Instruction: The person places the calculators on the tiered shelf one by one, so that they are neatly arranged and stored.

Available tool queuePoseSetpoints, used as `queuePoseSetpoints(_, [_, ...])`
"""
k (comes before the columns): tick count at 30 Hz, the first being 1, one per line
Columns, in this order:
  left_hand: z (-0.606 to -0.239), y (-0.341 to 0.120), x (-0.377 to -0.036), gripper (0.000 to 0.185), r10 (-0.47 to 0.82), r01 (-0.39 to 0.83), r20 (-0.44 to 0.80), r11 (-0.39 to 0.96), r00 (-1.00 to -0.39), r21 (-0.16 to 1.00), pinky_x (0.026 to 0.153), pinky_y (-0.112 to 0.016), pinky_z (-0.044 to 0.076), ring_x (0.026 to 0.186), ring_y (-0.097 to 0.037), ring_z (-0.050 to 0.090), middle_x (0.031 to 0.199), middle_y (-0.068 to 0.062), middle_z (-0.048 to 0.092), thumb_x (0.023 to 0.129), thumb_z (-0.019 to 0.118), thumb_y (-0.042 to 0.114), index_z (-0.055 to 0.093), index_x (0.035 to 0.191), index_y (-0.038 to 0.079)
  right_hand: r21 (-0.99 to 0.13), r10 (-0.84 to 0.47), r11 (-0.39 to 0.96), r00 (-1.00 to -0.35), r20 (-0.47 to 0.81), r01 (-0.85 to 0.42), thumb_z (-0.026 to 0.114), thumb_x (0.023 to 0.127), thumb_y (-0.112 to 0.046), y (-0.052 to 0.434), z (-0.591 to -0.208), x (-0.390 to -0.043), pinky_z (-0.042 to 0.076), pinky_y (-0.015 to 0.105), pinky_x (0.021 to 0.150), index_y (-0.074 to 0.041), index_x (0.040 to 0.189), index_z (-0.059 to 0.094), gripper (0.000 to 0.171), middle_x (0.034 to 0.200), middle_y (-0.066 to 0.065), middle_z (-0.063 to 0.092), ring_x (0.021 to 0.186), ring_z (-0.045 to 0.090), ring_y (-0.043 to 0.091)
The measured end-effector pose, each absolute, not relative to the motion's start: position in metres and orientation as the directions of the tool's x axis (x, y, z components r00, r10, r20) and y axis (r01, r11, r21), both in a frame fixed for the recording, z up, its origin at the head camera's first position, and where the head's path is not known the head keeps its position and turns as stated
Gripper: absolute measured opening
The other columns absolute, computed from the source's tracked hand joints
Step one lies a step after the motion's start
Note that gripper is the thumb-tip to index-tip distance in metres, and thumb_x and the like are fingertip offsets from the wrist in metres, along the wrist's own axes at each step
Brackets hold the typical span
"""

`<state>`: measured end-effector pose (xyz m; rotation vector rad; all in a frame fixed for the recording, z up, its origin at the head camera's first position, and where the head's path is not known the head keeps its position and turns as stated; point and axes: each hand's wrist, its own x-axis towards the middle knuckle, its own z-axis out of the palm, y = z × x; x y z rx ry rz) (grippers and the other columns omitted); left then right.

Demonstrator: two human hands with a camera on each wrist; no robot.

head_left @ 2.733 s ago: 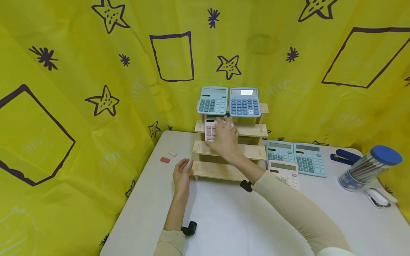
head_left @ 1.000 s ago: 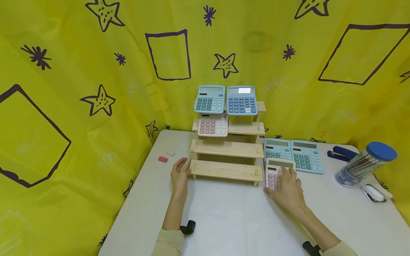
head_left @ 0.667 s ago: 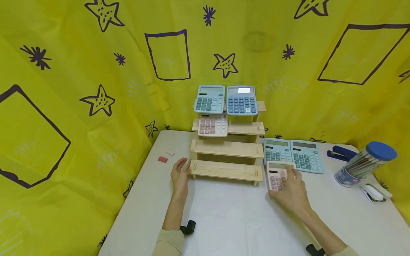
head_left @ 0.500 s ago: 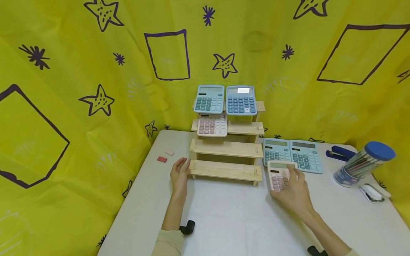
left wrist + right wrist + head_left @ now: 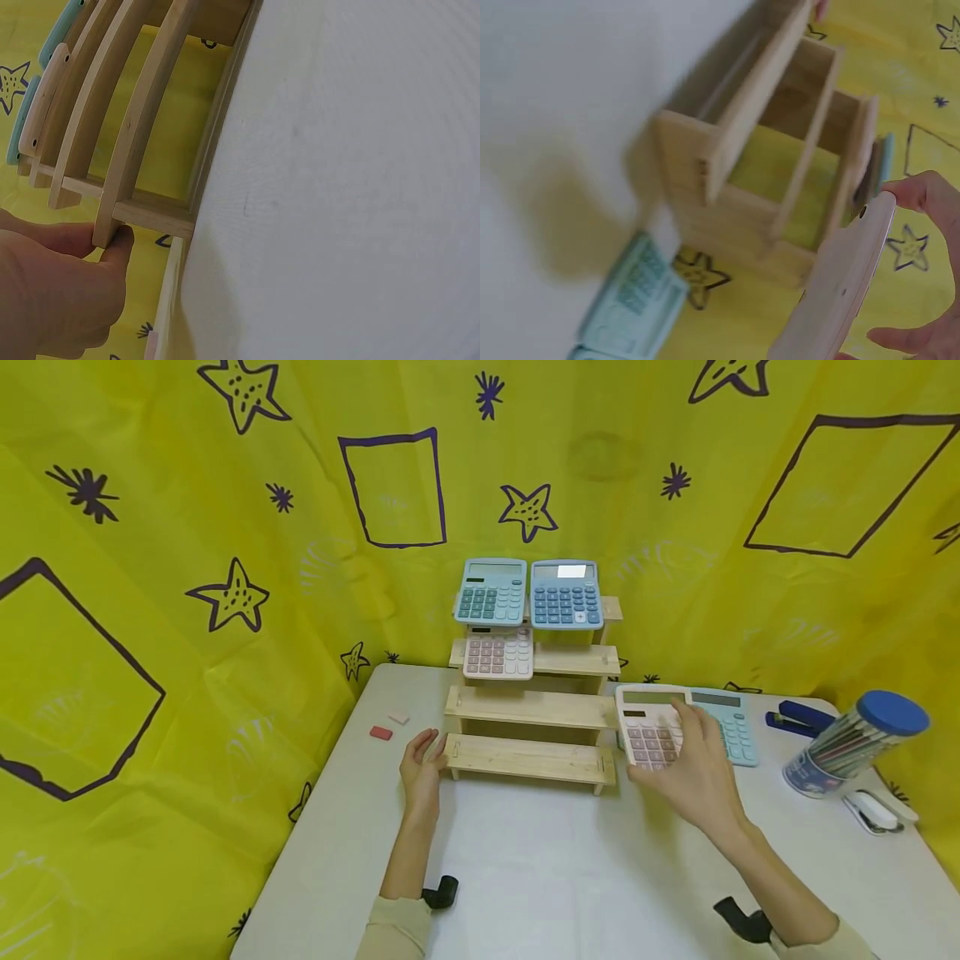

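My right hand [image 5: 697, 768] grips a white-and-pink calculator [image 5: 648, 739] by its sides, lifted off the table at the right of the stepped wooden rack [image 5: 528, 760]. In the right wrist view the calculator [image 5: 840, 277] appears from its back and edge, with my thumb and fingers at its rim. My left hand [image 5: 422, 777] pinches the left end of the rack's lowest board, as the left wrist view shows with the fingers [image 5: 116, 251] there. Two blue calculators [image 5: 491, 593] lie on the top step. Below them sits another pink-and-white calculator [image 5: 497, 656], on the left of the second step.
Behind the held calculator, a light-blue calculator [image 5: 738, 735] lies on the table; a second beside it is mostly hidden. Further right are a dark blue stapler [image 5: 802, 720], a tub of pencils [image 5: 832, 760] and a white stapler [image 5: 877, 810]. Two small erasers [image 5: 381, 732] lie at left.
My right hand went from the calculator on the second step to the one on the table, took hold of it and raised it. The left hand has stayed at the rack's end.
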<state>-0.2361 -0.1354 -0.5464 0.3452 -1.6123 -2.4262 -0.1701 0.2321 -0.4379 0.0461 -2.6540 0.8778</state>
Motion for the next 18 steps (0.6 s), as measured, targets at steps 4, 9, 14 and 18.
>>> queuePoseSetpoints(4, [-0.544,-0.134,-0.236,0.06,-0.3,0.05,-0.076,-0.392,-0.951,0.919,0.097,-0.023,0.053,0.141,-0.042,0.05,0.153,-0.026,0.046,0.089,0.046,-0.025,0.042,0.147,-0.008,-0.574,0.048,0.8,-0.935,0.351,-0.174,0.094,0.07,-0.028,0.215,-0.415,-0.183,0.051,0.059,0.073,-0.001,0.16,0.03,0.114,0.154,0.036,0.03,0.096,0.055,0.047])
queuePoseSetpoints(9, [-0.544,-0.135,-0.236,0.06,-0.297,0.046,-0.081,-0.396,-0.952,0.917,0.094,-0.022,0.053,0.141,-0.042,0.05,0.152,-0.026,0.046,0.089,0.046,-0.025,0.042,0.147,-0.007,-0.602,0.01,0.771,-0.941,0.338,-0.208,0.093,0.069,-0.026,0.187,-0.403,-0.207,0.051,0.056,0.078,-0.005,0.161,0.03,0.114,0.157,0.031,0.03,0.1,0.055,0.044])
queuePoseSetpoints(14, [-0.546,-0.135,-0.236,0.06,-0.291,0.043,-0.083,-0.402,-0.953,0.915,0.091,-0.021,0.053,0.141,-0.041,0.05,0.153,-0.026,0.045,0.089,0.046,-0.025,0.042,0.147,-0.007,-0.623,-0.025,0.743,-0.941,0.339,-0.244,0.093,0.067,-0.025,0.163,-0.402,-0.233,0.049,0.061,0.089,-0.005,0.159,0.032,0.113,0.156,0.03,0.032,0.114,0.052,0.047])
queuePoseSetpoints(18, [-0.546,-0.135,-0.236,0.06,-0.297,0.046,-0.08,-0.394,-0.952,0.918,0.089,-0.02,0.053,0.141,-0.042,0.05,0.153,-0.027,0.044,0.089,0.046,-0.024,0.042,0.146,-0.007,-0.623,-0.041,0.736,-0.936,0.349,-0.265,0.095,0.066,-0.026,0.149,-0.405,-0.254,0.044,0.068,0.102,-0.002,0.158,0.032,0.114,0.157,0.029,0.035,0.129,0.048,0.05])
